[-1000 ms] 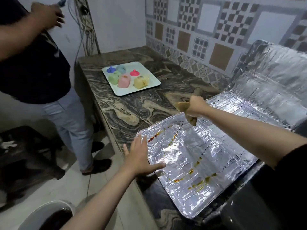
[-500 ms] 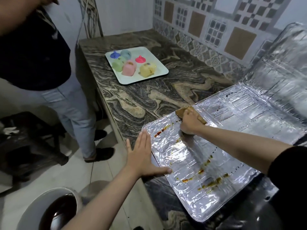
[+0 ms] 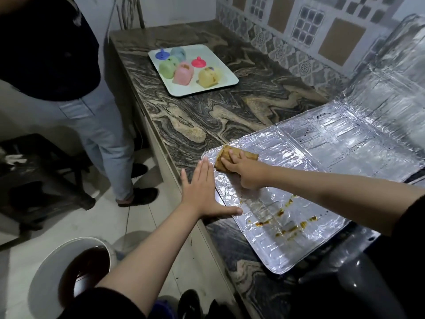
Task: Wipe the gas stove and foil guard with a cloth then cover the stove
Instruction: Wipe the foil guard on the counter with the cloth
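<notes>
Foil (image 3: 299,245), spread flat on the counter (image 3: 230,116) and overhanging its front edge, runs lengthwise from the near right corner toward the tiled wall. Right hand (image 3: 247,170) presses a brown cloth (image 3: 224,157) onto the foil's far-left corner, fingers clamped over it. Left hand (image 3: 202,192) lies flat and splayed on the foil's left edge, just beside the right, gripping nothing. Brown stains (image 3: 287,224) sit nearer the person, behind the cloth; a pull back along the sheet would likely reach them. A tray (image 3: 230,77) stands well apart.
</notes>
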The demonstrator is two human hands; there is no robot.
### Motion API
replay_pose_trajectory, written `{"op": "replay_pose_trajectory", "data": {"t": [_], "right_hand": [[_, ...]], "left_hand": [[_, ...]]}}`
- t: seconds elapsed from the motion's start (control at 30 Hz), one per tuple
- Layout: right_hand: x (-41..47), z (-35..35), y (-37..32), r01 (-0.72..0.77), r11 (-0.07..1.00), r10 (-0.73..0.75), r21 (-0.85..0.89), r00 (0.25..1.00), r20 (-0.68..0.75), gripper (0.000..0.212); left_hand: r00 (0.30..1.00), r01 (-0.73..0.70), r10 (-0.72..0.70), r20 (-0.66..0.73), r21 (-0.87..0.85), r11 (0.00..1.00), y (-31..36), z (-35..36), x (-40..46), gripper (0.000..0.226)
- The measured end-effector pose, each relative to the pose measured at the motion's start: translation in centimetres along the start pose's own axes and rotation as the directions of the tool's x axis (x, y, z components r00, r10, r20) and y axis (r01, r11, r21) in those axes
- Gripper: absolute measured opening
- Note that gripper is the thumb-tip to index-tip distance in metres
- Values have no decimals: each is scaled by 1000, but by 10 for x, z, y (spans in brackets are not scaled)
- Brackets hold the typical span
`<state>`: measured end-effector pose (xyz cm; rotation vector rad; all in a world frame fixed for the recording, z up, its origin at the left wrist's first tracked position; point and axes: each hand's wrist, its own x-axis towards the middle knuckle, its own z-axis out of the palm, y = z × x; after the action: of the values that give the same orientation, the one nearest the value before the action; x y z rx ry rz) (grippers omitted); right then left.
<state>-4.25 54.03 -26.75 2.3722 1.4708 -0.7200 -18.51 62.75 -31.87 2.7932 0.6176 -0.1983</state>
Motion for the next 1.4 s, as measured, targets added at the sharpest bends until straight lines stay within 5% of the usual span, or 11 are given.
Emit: {"op": "replay_pose_trajectory", "data": {"t": [0.4,0.77,0.9,0.97,1.07,1.17,1.27,1.4], "right_hand": [[-41,-11,-5,211,966,-183,-152,967,179,71],[-89,-11,3,177,978,-123,-114,920,372,69],[-94,-26,8,21,1000,-25,14,898,440,63],[-92,-45,15,-70,991,21,113,919,393,60],[-80,-64,30,-159,955,128,252,983,135,59],[-58,-62,41,-218,850,319,479,937,-140,42],[-33,-39,42,-301,875,382,380,910,-159,42],[-3,-1,37,-363,932,363,19,931,-27,76]], "left_hand": [[1000,-5,5,7,2,1000,0,-2,-1,154],[999,-24,23,37,11,1000,-1,-3,0,158],[999,-28,28,35,6,1000,-2,-3,0,160],[999,-25,25,33,10,1000,-2,-2,0,161],[999,-20,20,39,10,1000,-2,-2,1,162],[999,-25,25,37,8,1000,-3,-1,2,161],[999,-29,29,23,-4,1000,-4,1,3,156],[1000,-26,26,12,3,1000,-4,2,4,153]]}}
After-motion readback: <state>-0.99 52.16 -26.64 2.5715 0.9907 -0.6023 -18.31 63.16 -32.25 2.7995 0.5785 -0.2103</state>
